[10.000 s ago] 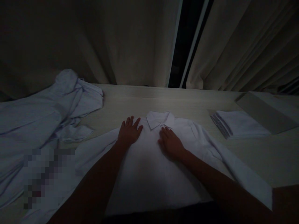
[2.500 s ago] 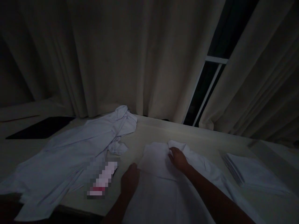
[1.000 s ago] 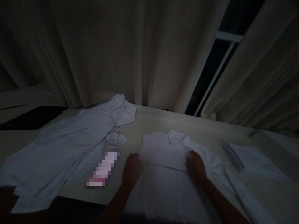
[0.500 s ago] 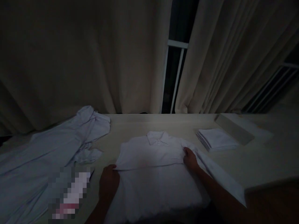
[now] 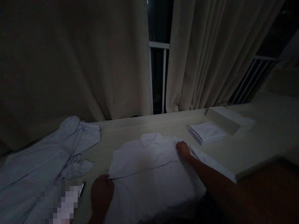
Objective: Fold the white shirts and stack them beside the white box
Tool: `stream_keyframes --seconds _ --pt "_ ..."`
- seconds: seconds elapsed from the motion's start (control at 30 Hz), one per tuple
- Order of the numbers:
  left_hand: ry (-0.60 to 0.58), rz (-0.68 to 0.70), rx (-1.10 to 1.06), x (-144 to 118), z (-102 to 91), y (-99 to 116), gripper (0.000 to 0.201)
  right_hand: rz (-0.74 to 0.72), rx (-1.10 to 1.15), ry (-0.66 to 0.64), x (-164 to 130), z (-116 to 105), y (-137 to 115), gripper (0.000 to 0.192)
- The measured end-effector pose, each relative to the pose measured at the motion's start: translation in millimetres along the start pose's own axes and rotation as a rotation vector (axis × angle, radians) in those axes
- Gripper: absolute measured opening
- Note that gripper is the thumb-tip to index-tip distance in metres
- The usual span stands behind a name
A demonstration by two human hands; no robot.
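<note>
A white collared shirt lies spread on the pale table, collar at the far side, its near end hanging toward me at the table's front. Across its chest runs a straight fold edge. My left hand pinches the left end of that fold. At the shirt's right side my right hand is closed on the cloth below the shoulder. One sleeve stretches out to the right, partly behind my right forearm.
More pale shirts lie loosely piled on the left, with a blurred-out phone-like object beside them. Folded white cloths form a stack at right, near a white box. Beige curtains hang behind the table's back edge.
The view has turned a little to the right. My right hand has shifted slightly up toward the shirt's shoulder; my left hand keeps its pinch on the fold's left end.
</note>
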State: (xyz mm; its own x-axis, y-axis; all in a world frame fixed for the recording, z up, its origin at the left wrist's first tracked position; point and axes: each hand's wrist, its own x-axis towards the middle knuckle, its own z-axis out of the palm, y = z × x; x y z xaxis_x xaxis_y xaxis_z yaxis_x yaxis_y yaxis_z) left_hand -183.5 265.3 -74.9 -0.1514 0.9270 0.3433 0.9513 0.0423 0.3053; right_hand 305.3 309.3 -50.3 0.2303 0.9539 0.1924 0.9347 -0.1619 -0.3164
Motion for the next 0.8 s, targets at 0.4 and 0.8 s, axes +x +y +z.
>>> stream_keyframes --seconds 0.4,0.8 --pt "0.03 -0.05 -0.011 -2 5.3 1 0.03 -0.116 -0.213 -0.159 26 -14 -34 0.03" --pt "-0.05 -0.288 -0.139 -4 -7.7 3 0.044 -0.443 -0.079 -0.057 -82 12 -55 0.049"
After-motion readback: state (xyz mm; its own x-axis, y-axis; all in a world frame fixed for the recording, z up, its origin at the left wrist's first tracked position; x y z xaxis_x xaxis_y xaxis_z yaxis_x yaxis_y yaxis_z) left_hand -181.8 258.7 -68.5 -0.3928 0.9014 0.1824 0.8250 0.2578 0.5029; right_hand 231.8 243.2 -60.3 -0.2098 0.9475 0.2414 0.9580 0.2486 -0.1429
